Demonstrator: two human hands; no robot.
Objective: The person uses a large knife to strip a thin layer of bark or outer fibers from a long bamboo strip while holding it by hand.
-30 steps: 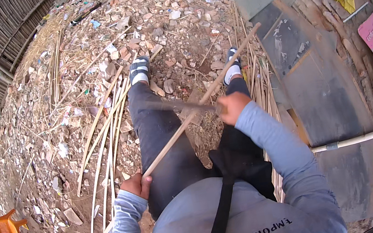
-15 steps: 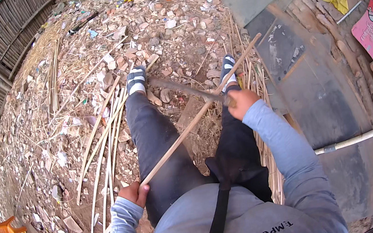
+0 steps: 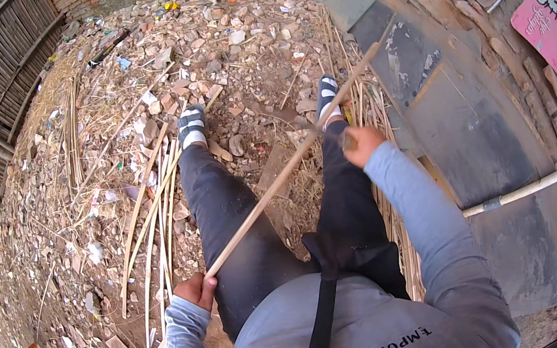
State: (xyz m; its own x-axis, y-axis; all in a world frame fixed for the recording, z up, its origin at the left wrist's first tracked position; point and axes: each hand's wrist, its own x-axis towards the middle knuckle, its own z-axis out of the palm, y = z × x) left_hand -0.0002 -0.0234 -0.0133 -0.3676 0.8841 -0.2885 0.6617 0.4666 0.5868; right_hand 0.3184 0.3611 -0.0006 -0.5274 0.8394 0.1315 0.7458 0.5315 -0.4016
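Clasped in our left hand [image 3: 196, 290], the wooden stick [image 3: 273, 188] slants away rightward; beside its far half, our right hand [image 3: 366, 145] grips a knife [image 3: 348, 140].

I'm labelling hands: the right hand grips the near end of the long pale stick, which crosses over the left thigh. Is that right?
Not quite: in the head view, the left hand grips the near end of the long pale stick; the right hand holds a handle farther out. The stick does cross over the left thigh.
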